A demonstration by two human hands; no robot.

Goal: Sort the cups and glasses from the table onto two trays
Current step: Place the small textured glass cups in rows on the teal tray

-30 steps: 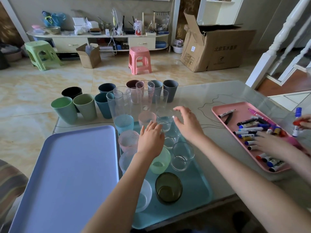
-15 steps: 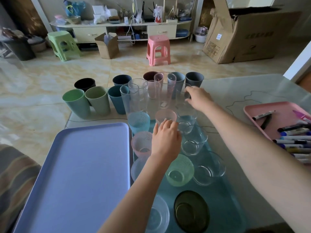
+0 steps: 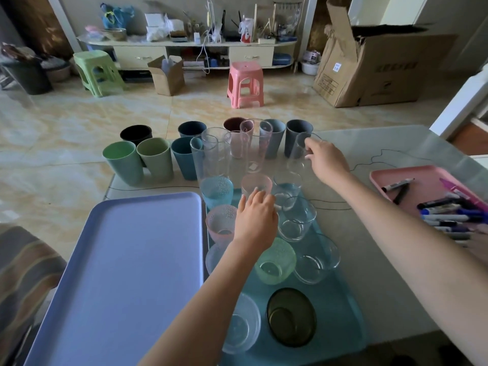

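Note:
Several coloured plastic cups, among them a green cup and a dark grey cup, stand at the table's far edge. Tall clear glasses stand among them. My right hand grips a clear tall glass just in front of the dark grey cup. My left hand hovers over the teal tray, fingertips touching a pale pink glass. The teal tray holds several short glasses, including a blue one, a green one and a dark olive one. The purple tray lies bare at the left.
A pink tray with several markers sits at the right table edge. A thin black cord runs across the tabletop behind my right arm. Striped fabric lies at the near left. Stools and cardboard boxes stand on the floor beyond.
My right hand reached away from the teal tray to the far row and took hold of the clear tall glass. My left hand stayed over the pink glass.

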